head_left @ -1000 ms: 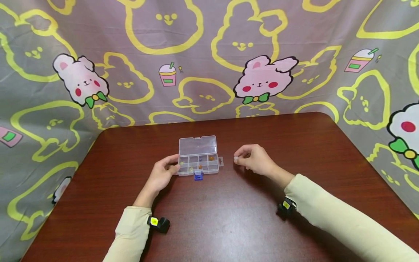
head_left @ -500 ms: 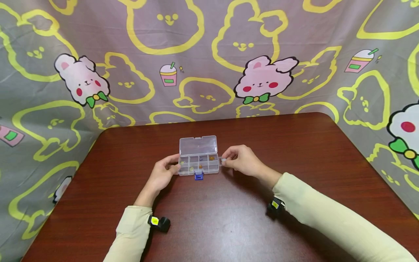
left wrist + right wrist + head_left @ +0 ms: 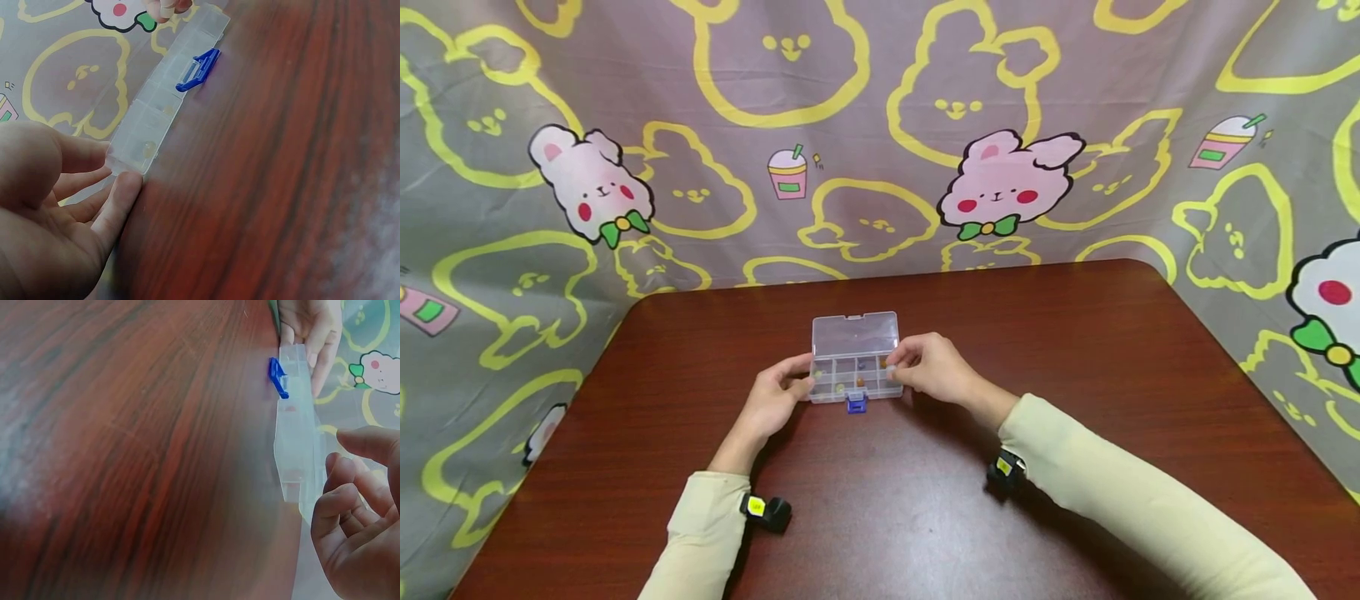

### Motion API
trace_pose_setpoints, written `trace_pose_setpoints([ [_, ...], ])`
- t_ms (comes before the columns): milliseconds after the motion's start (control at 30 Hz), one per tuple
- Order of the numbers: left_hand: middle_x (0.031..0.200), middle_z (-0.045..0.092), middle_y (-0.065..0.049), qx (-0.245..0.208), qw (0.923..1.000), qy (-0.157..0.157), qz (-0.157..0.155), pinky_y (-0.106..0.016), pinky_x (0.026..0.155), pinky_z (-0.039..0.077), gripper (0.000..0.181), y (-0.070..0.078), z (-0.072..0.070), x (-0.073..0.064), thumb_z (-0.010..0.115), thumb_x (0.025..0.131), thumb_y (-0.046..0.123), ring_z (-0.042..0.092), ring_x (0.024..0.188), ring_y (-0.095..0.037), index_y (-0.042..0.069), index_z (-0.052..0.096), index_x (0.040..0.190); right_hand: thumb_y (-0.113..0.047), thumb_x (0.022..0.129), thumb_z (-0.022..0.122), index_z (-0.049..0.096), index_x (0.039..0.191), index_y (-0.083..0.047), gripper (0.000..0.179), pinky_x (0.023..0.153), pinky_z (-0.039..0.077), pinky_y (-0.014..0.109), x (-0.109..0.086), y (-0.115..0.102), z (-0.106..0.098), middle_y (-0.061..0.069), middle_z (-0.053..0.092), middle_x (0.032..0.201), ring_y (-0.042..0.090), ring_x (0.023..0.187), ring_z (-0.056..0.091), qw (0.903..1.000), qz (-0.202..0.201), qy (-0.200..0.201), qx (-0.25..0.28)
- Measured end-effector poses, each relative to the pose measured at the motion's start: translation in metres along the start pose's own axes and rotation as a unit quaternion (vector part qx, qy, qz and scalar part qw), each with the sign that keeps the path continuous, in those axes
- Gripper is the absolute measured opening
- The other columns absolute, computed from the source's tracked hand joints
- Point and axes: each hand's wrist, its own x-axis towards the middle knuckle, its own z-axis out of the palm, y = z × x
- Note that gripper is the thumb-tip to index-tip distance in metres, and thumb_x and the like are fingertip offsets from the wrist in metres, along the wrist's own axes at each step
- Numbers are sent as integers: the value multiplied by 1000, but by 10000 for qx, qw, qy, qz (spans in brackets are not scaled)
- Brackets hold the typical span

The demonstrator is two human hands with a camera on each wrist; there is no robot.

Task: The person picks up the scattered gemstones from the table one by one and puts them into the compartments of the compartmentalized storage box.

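Observation:
A clear plastic compartment box [image 3: 880, 394] stands on the table with its lid [image 3: 853, 335] raised at the back and its blue latch [image 3: 857, 404] hanging down in front. My left hand [image 3: 773, 402] grips the box's left end, thumb at the front and fingers behind. Over the right-hand compartments, my right hand [image 3: 938, 367] pinches a small whitish piece [image 3: 891, 372] between thumb and fingertips. Some compartments hold little pieces, among them an orange one [image 3: 861, 382] and a pale yellow one [image 3: 840, 388]. The right wrist view does not show the pinched piece.
The box rests on a dark reddish-brown wooden table [image 3: 925, 483]. Behind and beside the table hangs a grey-pink cloth [image 3: 865, 108] printed with cartoon animals. Each wrist bears a black camera, the left camera [image 3: 767, 510] and the right camera [image 3: 1004, 471].
My right hand has moved left with the whitish piece, from the table beside the box to over its right compartments. My left hand stays on the box's left end.

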Motion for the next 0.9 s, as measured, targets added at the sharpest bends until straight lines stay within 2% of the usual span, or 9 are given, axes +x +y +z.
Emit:
trace_pose_setpoints([
  [400,128,61,-24,75,10000,1,-48,-23,77,53,41,3,1,0,58,98,-2,64,96,-24,-4,56,138,-3,81,75,73,89,-2,8,52,47,25,1,2,2,-2,65,68,9,55,55,10000,-42,-1,30],
  [900,128,60,-27,27,10000,4,3,-22,77,53,40,4,0,-1,57,98,-3,63,97,-24,-6,55,138,-4,82,78,74,92,1,12,49,47,24,1,3,-2,0,66,70,9,53,55,9999,94,-67,-35],
])
